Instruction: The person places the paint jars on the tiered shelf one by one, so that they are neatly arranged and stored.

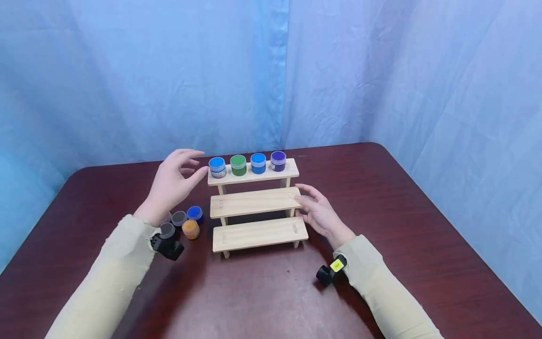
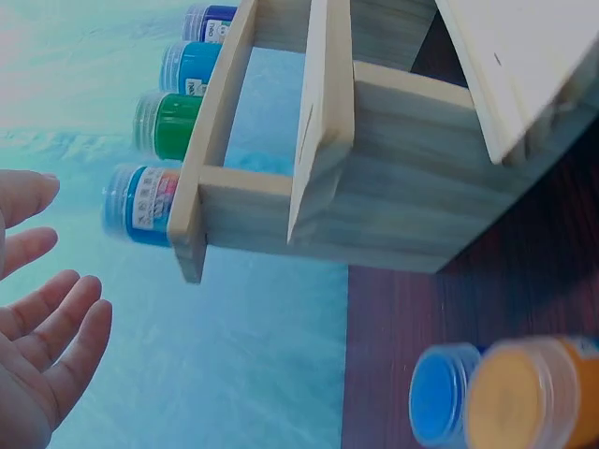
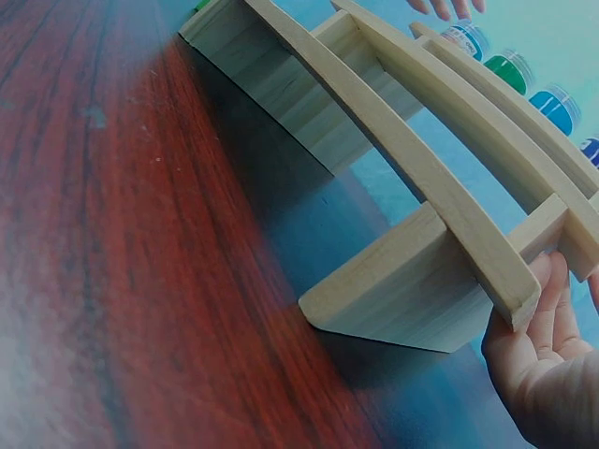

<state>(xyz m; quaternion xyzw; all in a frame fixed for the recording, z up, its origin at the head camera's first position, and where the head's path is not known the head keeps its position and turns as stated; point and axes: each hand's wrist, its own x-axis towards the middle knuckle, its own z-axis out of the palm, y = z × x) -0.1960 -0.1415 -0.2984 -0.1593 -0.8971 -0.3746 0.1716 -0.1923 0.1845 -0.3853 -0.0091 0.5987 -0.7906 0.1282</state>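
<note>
Stepped stand (image 1: pixel 256 203): pale natural wood, fine darker grain.
Top-shelf jar 1 (image 1: pixel 218 168), from left: light blue; white label with multicoloured print.
Top-shelf jar 2 (image 1: pixel 238 165): green.
Top-shelf jar 3 (image 1: pixel 258 164): bright blue.
Top-shelf jar 4 (image 1: pixel 278 161): deep purple; white label with dark print.
Loose rear jar (image 1: pixel 195 213): deep blue.
Loose front jar (image 1: pixel 191 230): orange.
Loose left jars (image 1: pixel 167 230): dark grey, near black.
Tabletop (image 1: pixel 254 296): dark reddish brown, streaked with darker wood grain.
Curtain (image 1: pixel 169 75): light blue, shading toward lavender at right; plain.
Sleeves (image 1: pixel 107 278): pale cream, plain.
Wrist cameras (image 1: pixel 171 249): black.
Right camera tag (image 1: pixel 336 265): bright yellow with dark marking.
</note>
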